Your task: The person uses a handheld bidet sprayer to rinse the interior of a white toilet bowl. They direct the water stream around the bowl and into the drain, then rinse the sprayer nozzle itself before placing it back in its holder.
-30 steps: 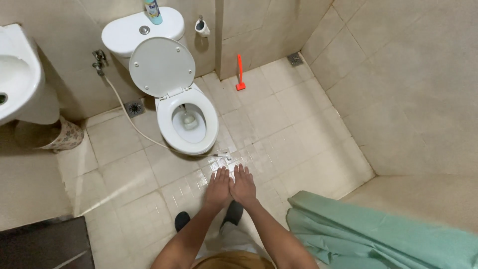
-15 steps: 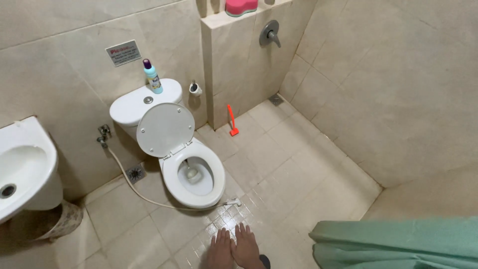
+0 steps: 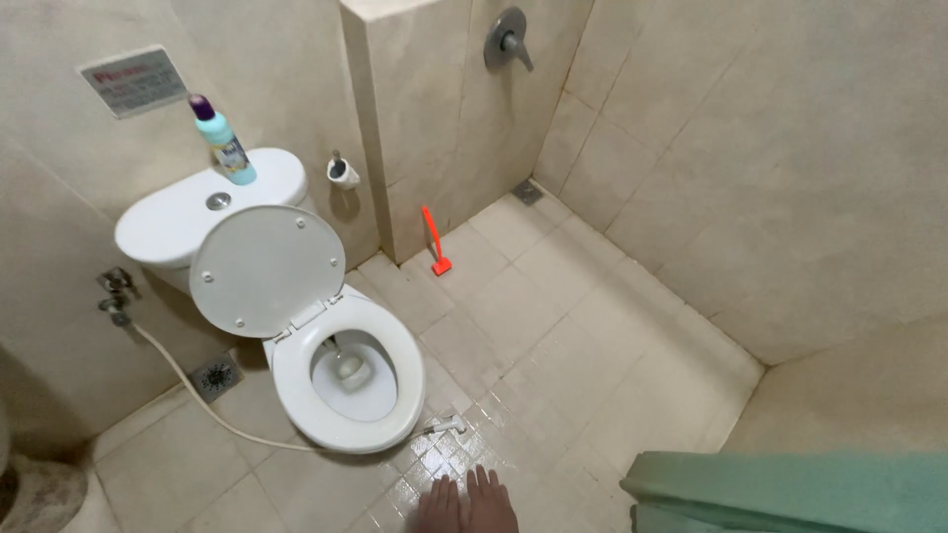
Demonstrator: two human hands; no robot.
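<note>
Hands, left [image 3: 440, 505] and right [image 3: 491, 501], I see flat, together, empty; white ceramic toilet bowl [image 3: 348, 380] holds water; teal cleaner bottle [image 3: 225, 145] upright on cistern [image 3: 202, 205].

Light even, moderate, warm beige cast; source not in frame. Soft shadow right of the bottle [image 3: 222, 140] on the upper-left wall, and under the toilet [image 3: 341, 380] lid. Dim patch at lower left corner. Wet sheen with small glints on the floor [image 3: 553, 326] tiles, lower centre. Wide-angle bend: wall lines lean outward at the edges. Focus sharp mid-frame; hands at bottom edge slightly soft.
</note>
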